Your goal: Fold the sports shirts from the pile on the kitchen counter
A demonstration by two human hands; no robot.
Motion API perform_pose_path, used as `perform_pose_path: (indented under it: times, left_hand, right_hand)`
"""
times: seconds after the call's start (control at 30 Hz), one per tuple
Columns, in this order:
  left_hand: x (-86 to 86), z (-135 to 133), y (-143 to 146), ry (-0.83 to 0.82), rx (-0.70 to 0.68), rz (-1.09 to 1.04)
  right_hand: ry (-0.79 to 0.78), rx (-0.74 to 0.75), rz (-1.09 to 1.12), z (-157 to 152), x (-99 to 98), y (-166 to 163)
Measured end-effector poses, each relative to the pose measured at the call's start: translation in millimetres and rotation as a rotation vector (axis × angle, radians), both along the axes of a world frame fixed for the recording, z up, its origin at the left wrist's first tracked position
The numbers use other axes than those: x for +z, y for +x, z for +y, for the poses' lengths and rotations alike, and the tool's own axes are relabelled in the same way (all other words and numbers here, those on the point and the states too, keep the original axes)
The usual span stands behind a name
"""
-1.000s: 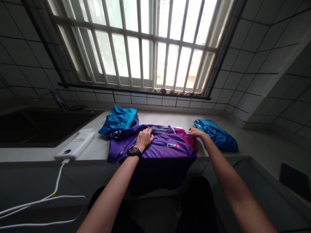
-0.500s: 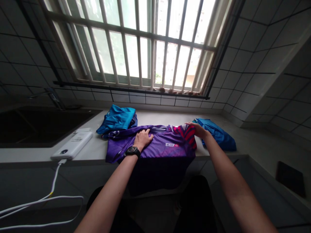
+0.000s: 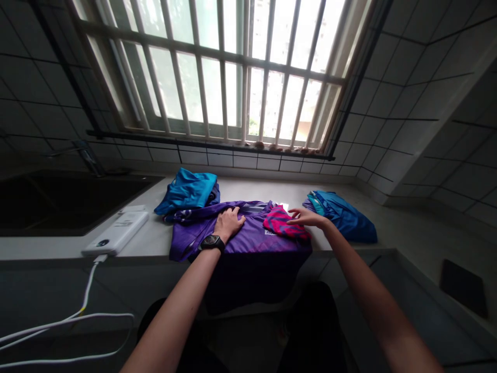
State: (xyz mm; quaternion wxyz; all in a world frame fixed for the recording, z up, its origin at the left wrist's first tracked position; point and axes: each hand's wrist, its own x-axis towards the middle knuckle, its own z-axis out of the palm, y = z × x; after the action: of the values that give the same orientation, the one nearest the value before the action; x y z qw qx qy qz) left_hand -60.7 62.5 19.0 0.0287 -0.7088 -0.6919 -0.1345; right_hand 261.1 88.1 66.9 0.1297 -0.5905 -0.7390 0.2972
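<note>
A purple jersey lies on the counter, its lower part hanging over the front edge. My left hand, with a black watch on the wrist, rests on the jersey's chest with fingers spread. The red patterned sleeve is folded inward over the jersey's right side and partly covers the white chest print. My right hand is at the outer edge of that sleeve, fingers apart and gripping nothing; whether a fingertip touches the cloth is unclear.
A folded blue garment pile lies at back left, another blue pile at right. A white power bank with a cable sits by the dark sink. A dark flat object lies far right. A barred window stands behind.
The red sleeve has been folded inward, to the left, across the jersey's chest. My right hand has moved slightly left and let the sleeve go. My left hand has stayed in place.
</note>
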Motion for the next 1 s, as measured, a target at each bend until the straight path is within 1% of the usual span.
perform_pose_path:
  times: [0.1, 0.17, 0.2, 0.3, 0.37, 0.43, 0.5, 0.53, 0.57, 0.6, 0.67, 0.77, 0.83, 0.87, 0.9, 1.0]
  left_hand:
    - [0.4, 0, 0, -0.005, 0.002, 0.005]
    - [1.1, -1, 0, -0.009, 0.004, 0.006]
    - [1.6, -2, 0, -0.014, 0.007, 0.006]
    - [2.7, -2, 1, -0.024, 0.011, 0.001]
    - [2.6, -2, 1, -0.020, 0.012, -0.004]
    - [1.8, -1, 1, -0.007, 0.016, -0.008]
    - [0.7, -1, 1, 0.003, 0.024, -0.008]
    - [0.4, 0, 0, 0.005, 0.026, -0.007]
    - [0.2, 0, 0, 0.004, 0.027, -0.005]
    - [0.1, 0, 0, 0.000, 0.027, -0.004]
    - [0.5, 0, 1, -0.006, 0.025, -0.005]
    - [1.2, -1, 1, -0.001, 0.027, -0.011]
    - [1.2, -2, 2, 0.040, 0.042, -0.005]
    - [1.1, -2, 2, 0.072, 0.056, 0.002]
    - [0.8, -3, 2, 0.108, 0.074, 0.011]
    - [-0.5, -3, 1, 0.187, 0.112, 0.030]
  right_hand:
    - [0.028, 0.012, -0.207, -1, -3.8, -10]
    - [0.051, 0.007, -0.228, 0, -6.8, -14]
    - [0.065, -0.020, -0.202, 1, -8.1, -15]
    - [0.177, -0.211, -0.081, 3, -9.2, -10]
    - [0.254, -0.345, -0.044, 2, -7.3, -1]
    - [0.357, -0.483, -0.096, -2, -3.9, 10]
    - [0.504, -0.624, -0.198, -7, 0.2, 19]
    - [0.575, -0.661, -0.252, -10, 2.0, 21]
    - [0.629, -0.659, -0.298, -13, 3.6, 20]
    - [0.653, -0.616, -0.328, -16, 4.5, 16]
    - [0.622, -0.441, -0.345, -20, 3.7, 1]
    - [0.455, -0.087, -0.302, -24, -6.1, -37]
    - [0.368, 0.092, -0.277, -23, -16.9, -65]
    - [0.344, 0.137, -0.274, -21, -22.5, -78]
    - [0.324, 0.152, -0.277, -18, -27.7, -90]
    - [0.257, 0.098, -0.315, -6, -39.5, -116]
